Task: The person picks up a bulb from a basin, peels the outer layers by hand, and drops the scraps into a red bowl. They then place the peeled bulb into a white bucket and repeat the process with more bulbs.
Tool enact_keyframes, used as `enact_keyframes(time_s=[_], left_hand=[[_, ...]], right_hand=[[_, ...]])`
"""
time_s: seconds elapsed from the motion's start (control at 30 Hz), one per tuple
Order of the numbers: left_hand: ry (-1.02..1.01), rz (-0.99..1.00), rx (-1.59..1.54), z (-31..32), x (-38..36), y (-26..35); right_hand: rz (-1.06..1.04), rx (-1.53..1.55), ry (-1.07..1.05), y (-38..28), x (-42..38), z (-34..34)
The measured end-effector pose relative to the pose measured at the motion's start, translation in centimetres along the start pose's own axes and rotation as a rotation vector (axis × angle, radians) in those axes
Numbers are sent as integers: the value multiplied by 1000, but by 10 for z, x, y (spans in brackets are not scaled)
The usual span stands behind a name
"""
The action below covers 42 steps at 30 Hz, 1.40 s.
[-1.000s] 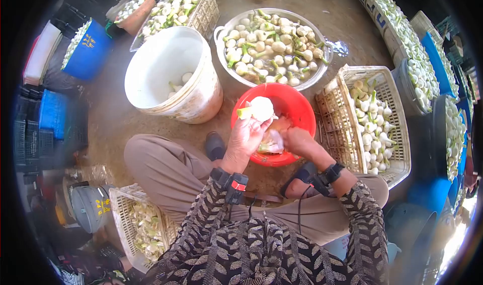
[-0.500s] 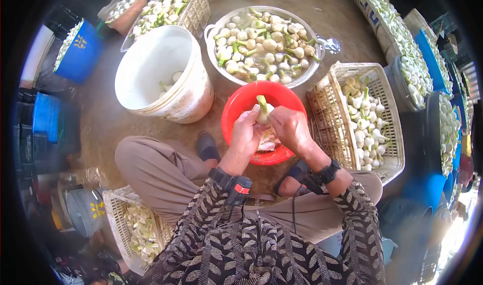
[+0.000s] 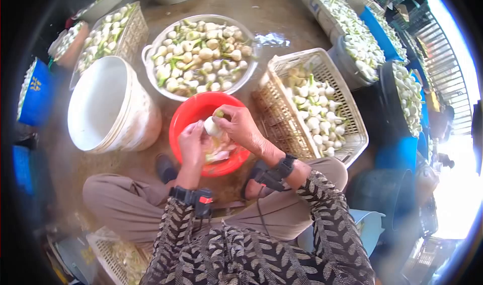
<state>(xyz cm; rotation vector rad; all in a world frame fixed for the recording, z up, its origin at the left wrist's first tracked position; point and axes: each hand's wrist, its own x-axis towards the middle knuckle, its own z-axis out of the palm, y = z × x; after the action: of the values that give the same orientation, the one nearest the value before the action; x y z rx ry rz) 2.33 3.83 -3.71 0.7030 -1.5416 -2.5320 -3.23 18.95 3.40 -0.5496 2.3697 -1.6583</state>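
Note:
Over the red basin, a white garlic bulb with a short green stem end is held between both hands. My right hand grips it from the right, thumb and forefinger around the stem end. The curled fingers of my left hand are pressed against its left side; whether they also pinch a strip of skin I cannot make out. Pale and pinkish garlic peelings lie in the basin below.
A white bucket stands left of the basin. Behind is a wide metal bowl of garlic in water. To the right sits a plastic crate of garlic bulbs. Another crate with peelings is by my left knee.
The view has turned right, so everything appears farther left. The bulb has tipped, its stem end now at my right fingers. My left hand has moved from around it to its left side.

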Motion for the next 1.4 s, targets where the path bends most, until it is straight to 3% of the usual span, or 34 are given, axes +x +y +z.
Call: enact_keyframes(time_s=[0.07,0.17,0.2,0.23,0.27,0.3,0.33,0.37,0.43,0.47,0.57,0.6,0.63,0.67,0.7,0.73,0.9,1.07,1.17,1.2,1.23,1.3,1.33,1.4], left_hand=[[-107,-88,142,-18,5,3],[-118,30,252,-24,12,-16],[-118,109,458,-27,18,-30],[-120,181,667,-29,22,-39],[-95,177,666,-28,18,-35],[-179,242,1002,-23,10,-27],[-270,305,1337,-18,4,-17],[-266,305,1332,-14,4,-9],[-476,-33,1441,-5,8,7],[-500,42,1555,-1,9,18],[-414,189,1428,-1,20,17],[-415,197,1429,0,24,16],[-403,264,1394,0,27,16],[-391,332,1362,0,31,18],[-389,337,1368,1,36,22],[-433,335,1372,2,40,28],[-488,281,1339,6,55,44],[-463,390,1247,1,71,41],[-290,361,1106,-7,78,36],[-242,317,1016,-8,77,37],[-199,278,928,-8,76,39],[-206,254,885,-6,73,42],[-226,220,847,-4,69,42],[-260,241,830,-1,63,38]], right_hand=[[37,6,158,-2,4,-15],[112,-187,392,-15,7,-78],[72,-356,455,27,12,-112],[26,-555,504,12,10,-131],[64,-619,589,18,10,-151],[164,-771,625,27,10,-174],[123,-995,602,33,9,-189],[125,-1047,603,27,8,-189],[175,-1073,532,21,28,-179],[146,-941,437,25,45,-167],[58,-738,97,73,122,-116],[125,-738,17,99,151,-96],[107,-827,-21,133,172,-80],[283,-784,-130,198,213,-61],[316,-775,-41,262,239,-40],[295,-922,-170,293,265,-21],[287,-899,-306,319,276,29],[236,-779,-285,319,270,23],[453,-425,-490,238,266,-22],[578,-213,-431,235,263,-31],[579,-216,-433,235,257,-24],[-483,-900,-810,256,250,-9],[114,-687,-767,199,230,-1],[-75,-767,-751,235,228,16]])
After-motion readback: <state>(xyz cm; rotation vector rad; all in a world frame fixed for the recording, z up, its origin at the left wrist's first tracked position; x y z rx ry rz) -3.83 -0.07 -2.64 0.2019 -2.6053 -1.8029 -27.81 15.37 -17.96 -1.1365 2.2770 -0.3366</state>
